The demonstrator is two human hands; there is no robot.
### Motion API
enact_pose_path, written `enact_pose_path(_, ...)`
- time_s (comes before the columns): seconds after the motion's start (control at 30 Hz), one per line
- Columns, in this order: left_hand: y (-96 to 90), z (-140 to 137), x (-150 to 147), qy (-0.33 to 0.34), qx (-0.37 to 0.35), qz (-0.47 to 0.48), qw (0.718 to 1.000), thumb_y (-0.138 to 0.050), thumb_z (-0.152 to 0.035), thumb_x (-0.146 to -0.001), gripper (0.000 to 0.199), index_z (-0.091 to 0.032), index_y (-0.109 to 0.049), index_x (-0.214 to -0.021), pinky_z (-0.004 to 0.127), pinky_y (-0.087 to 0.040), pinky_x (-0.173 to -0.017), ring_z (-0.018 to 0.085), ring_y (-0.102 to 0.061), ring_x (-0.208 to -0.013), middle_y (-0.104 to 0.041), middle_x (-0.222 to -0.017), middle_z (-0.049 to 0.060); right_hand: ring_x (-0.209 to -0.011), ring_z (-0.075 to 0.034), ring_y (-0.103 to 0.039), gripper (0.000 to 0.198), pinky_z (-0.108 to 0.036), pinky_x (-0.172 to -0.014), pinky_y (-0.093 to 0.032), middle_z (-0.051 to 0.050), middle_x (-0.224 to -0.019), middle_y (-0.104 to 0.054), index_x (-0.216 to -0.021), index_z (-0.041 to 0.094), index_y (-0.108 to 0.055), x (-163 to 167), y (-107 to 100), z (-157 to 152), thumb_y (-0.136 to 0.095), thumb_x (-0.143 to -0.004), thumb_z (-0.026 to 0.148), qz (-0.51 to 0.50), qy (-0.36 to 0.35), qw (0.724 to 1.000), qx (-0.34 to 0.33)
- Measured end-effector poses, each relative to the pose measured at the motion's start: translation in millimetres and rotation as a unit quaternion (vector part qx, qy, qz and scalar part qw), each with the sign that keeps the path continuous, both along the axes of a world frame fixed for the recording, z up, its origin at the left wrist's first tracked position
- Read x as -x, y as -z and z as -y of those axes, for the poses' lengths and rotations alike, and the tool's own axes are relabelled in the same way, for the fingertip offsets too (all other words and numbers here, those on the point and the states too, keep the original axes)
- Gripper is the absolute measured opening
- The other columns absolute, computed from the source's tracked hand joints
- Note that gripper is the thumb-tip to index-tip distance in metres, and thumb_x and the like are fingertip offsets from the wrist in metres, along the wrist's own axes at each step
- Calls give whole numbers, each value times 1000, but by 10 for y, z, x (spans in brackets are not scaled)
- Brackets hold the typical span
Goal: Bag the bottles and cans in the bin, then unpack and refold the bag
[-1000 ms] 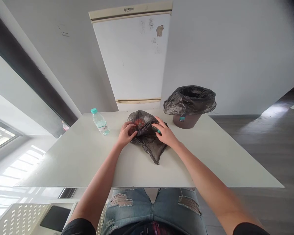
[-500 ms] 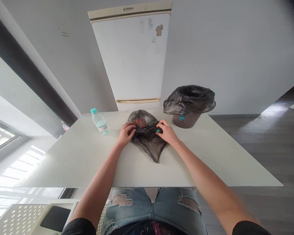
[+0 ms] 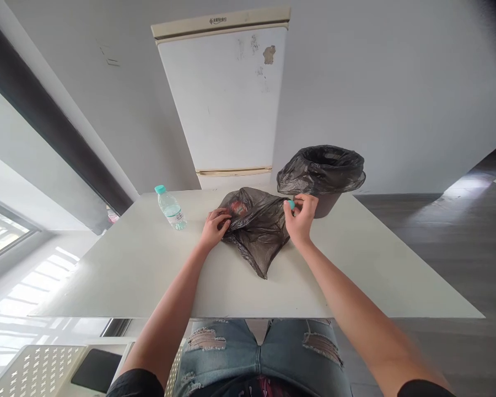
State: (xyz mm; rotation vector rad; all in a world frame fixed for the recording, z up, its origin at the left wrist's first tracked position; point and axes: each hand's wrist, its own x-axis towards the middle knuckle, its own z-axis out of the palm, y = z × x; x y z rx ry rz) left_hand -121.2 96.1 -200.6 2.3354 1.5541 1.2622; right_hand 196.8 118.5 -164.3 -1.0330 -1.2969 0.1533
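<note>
A thin black plastic bag (image 3: 259, 237) lies crumpled on the white table, with something red and orange (image 3: 236, 208) showing through its left part. My left hand (image 3: 216, 227) grips the bag's left edge, fingers curled over it. At the bag's right side, my right hand (image 3: 301, 216) pinches a small teal bottle cap (image 3: 291, 204) between thumb and fingers. Whether a fold of the bag is caught with the cap, I cannot tell. A clear bottle (image 3: 172, 210) with a teal cap stands upright left of my left hand.
Behind my right hand stands a brown bin (image 3: 328, 205) lined with a black bag (image 3: 320, 171) folded over its rim. The white table (image 3: 119, 275) reaches toward a fridge (image 3: 227, 99) by the wall. At lower left is a pale perforated surface (image 3: 37, 369) with a dark flat object (image 3: 96, 368).
My right hand has moved right and slightly away from me with the teal cap, out from the middle of the bag. The bag's right side is stretched out wider. My left hand stays at its edge.
</note>
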Motion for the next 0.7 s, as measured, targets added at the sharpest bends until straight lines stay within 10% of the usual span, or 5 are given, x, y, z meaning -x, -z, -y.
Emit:
enact_pose_path(0.3,-15,-10,20,-7,3,0,1000,-58,-35,-104,24,-24,-77,-113,53,-45,-119,30,-58,-134,-66,-140,11,-92,-21,-67,28,-36,-84,-56,-8,-100,-67,-105,24,-55,-10,-100,44,-51,-107,51,-74,-28,996,-42)
enact_pose_path(0.7,-106,38,-16,3,28,81,996,-62,-43,-101,26,-25,-79,-106,55,-44,-120,32,-56,-133,-68,-135,11,-80,-18,-56,32,-34,-82,-51,-1,-84,-53,-92,26,-45,-40,-231,28,-37,-111,51,-183,-20,980,-77)
